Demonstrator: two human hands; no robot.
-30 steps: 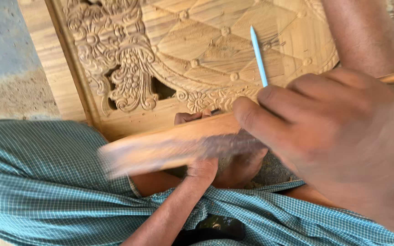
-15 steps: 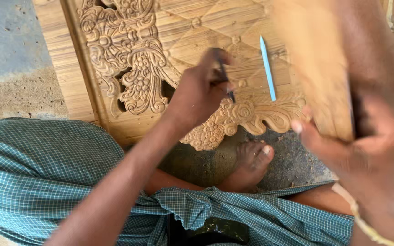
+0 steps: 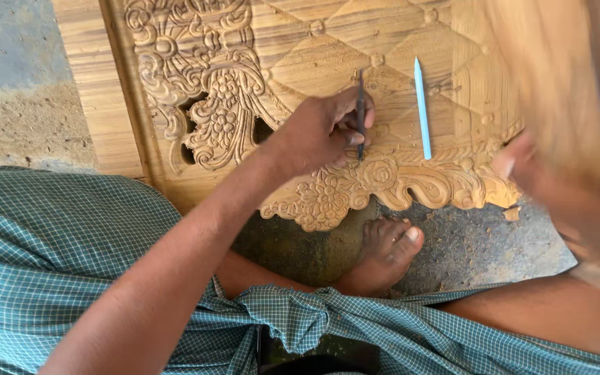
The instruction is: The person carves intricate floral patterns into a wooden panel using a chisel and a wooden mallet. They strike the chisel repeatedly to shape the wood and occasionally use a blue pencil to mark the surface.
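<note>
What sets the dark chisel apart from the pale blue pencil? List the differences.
The dark chisel is pinched in the left hand, its lower end set on the carved panel; the pale blue pencil lies loose on the panel, untouched. The chisel is dark and metallic; the pencil is light blue with a pointed top. Both are slim and run nearly parallel.

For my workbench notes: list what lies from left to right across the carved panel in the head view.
Pierced floral carving → left hand → dark chisel it holds upright → pale blue pencil → blurred wooden mallet in the right hand.
</note>
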